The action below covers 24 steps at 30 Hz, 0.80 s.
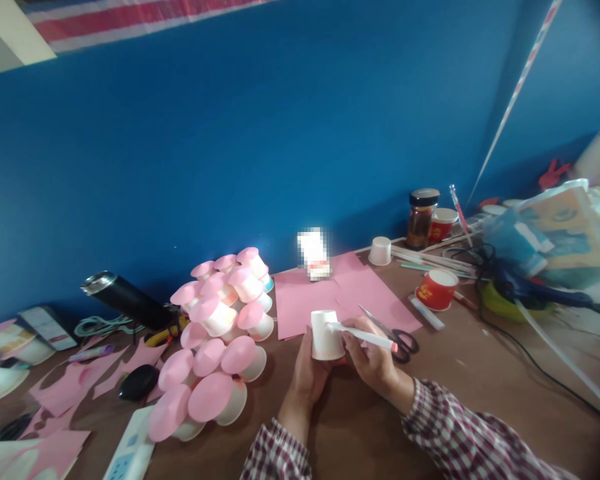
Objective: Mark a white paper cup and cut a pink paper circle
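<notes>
Cup [326, 341] left of scissors [396, 333], clasped by the left hand [308, 375], wants steadiness while the right hand [374, 362] lightly guides its pinched marker [366, 336]

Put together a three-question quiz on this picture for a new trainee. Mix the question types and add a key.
1. What is the right hand holding?
2. True or false: the cup held in the left hand is white.
3. Which of these lies nearest the right hand?
A) the dark-lidded jar
B) the scissors
C) the power strip

Key:
1. A white pen with a reddish end.
2. True.
3. B.
</notes>
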{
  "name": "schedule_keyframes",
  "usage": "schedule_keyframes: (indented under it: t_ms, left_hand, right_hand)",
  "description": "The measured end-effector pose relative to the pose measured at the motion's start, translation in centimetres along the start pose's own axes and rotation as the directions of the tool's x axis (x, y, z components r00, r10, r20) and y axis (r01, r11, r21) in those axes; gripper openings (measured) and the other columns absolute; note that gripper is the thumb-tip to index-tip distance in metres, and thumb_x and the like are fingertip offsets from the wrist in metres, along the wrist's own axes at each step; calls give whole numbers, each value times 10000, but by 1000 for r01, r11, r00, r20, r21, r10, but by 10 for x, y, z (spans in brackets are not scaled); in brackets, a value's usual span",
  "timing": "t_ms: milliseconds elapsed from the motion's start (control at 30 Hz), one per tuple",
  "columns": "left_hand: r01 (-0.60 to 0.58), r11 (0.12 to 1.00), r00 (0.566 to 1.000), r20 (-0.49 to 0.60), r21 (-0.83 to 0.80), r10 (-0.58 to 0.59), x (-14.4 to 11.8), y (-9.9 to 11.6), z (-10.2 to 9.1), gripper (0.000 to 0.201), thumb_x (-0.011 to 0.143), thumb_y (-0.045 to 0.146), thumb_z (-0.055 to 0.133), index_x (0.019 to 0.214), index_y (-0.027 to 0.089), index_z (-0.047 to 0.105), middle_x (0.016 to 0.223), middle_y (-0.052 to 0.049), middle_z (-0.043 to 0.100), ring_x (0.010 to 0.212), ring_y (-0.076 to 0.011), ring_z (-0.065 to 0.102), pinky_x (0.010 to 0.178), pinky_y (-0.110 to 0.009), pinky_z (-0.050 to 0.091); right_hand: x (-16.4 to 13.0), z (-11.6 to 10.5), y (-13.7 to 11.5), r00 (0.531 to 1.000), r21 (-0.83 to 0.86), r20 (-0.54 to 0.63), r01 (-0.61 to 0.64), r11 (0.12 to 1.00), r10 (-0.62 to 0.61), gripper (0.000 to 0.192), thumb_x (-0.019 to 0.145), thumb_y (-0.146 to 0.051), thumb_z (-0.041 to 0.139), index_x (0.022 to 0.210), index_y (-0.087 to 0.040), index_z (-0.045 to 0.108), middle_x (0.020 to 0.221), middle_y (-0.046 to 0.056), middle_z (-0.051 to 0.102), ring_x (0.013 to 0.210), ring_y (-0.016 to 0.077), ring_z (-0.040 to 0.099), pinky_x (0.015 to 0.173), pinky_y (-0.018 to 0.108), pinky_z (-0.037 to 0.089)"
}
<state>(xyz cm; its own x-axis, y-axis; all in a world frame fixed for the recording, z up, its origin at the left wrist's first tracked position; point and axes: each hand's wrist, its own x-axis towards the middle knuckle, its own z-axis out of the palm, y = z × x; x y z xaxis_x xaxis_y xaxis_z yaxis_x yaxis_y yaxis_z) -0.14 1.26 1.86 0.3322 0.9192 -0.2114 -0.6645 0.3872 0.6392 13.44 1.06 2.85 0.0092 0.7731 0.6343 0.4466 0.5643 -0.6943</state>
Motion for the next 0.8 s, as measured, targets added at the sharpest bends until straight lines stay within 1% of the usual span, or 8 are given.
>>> schedule_keyframes:
  t_ms: [133, 333, 567, 800]
  left_hand:
    - [-5, 1000, 1000, -2, 1, 5, -1, 1, 2, 525, 881, 538, 402, 1066, 91, 605, 1028, -157, 649, 910, -265, 606, 799, -396, 463]
    - [-5, 1000, 1000, 7, 3, 5, -1, 2, 3, 536, 869, 549, 419, 1066, 88, 610, 1029, -162, 650, 945, -283, 602, 815, -401, 457]
    - [-10, 1000, 1000, -8, 0, 10, -1, 0, 0, 529, 863, 547, 438, 1070, 94, 615, 1045, -158, 648, 943, -282, 603, 807, -396, 461]
    - [4, 1000, 1000, 3, -9, -4, 0, 0, -2, 552, 862, 565, 420, 1079, 97, 617, 1004, -149, 658, 916, -268, 609, 801, -385, 459]
  right_hand:
    - [1, 0, 0, 1000, 0, -12, 14, 1000, -14, 99, 894, -211, 471, 915, -190, 565, 814, 64, 619, 749, 192, 607, 653, 320, 511]
    - [2, -1, -2, 1000, -11, -14, -3, 1000, 3, 115, 898, -220, 468, 905, -187, 577, 797, 66, 629, 736, 194, 618, 611, 306, 514]
    - [1, 0, 0, 1000, -15, -19, -3, 1000, 3, 114, 900, -223, 461, 914, -193, 571, 796, 64, 628, 731, 197, 626, 610, 309, 518]
    - [0, 1, 2, 1000, -5, -15, -21, 1000, 21, 118, 904, -224, 454, 929, -195, 565, 806, 66, 627, 737, 197, 628, 597, 298, 516]
